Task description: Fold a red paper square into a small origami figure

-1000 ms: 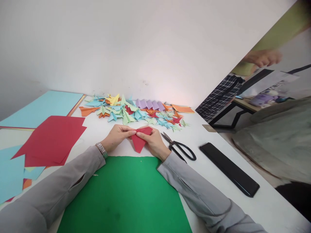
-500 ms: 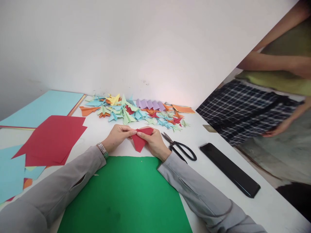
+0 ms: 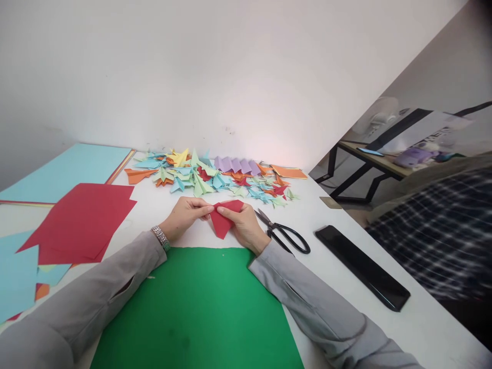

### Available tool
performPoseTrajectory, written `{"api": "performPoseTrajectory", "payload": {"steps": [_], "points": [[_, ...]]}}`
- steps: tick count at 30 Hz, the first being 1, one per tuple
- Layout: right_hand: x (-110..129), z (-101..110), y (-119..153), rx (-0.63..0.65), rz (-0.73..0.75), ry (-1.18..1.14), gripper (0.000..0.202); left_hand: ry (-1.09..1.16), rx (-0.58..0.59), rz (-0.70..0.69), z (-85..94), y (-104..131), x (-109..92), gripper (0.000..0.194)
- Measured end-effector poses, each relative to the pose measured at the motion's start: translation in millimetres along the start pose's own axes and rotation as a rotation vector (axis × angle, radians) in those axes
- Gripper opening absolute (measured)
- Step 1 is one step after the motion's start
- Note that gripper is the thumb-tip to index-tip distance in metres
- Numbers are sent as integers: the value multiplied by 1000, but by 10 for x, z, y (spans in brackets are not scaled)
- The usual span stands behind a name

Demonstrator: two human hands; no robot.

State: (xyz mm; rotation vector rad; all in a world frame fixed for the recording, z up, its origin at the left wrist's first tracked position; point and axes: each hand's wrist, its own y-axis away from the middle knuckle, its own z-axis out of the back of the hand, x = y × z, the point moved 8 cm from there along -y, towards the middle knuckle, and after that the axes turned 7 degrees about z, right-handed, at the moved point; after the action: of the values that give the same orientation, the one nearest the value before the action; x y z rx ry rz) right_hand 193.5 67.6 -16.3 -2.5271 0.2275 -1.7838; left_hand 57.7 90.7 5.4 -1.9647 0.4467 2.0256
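Observation:
A folded piece of red paper (image 3: 223, 225) is held up between my two hands, just beyond the far edge of the green mat (image 3: 196, 302). My left hand (image 3: 186, 218) pinches its left corner between thumb and fingers. On the other side, my right hand (image 3: 246, 223) grips the paper with the thumb on top and the fingers behind it, mostly hidden. One pointed flap hangs down toward me. Close to my right hand lie black-handled scissors (image 3: 284, 231), their blades pointing away to the left.
A pile of folded coloured paper planes (image 3: 200, 177) lies against the wall. Red sheets (image 3: 84, 220) and light blue sheets (image 3: 65, 171) are stacked at left. A long black case (image 3: 361, 266) lies at right. Past the table edge, a person's checked garment (image 3: 442, 230) shows.
The person beyond the table has moved to the right and nearer, uncovering a desk behind. My hands keep hold of the red paper and have barely shifted.

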Motion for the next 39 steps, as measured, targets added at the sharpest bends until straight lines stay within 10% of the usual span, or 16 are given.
{"api": "performPoseTrajectory", "payload": {"steps": [39], "points": [[36, -35, 22, 69, 62, 134, 25, 47, -22, 63, -27, 40, -12, 31]]}}
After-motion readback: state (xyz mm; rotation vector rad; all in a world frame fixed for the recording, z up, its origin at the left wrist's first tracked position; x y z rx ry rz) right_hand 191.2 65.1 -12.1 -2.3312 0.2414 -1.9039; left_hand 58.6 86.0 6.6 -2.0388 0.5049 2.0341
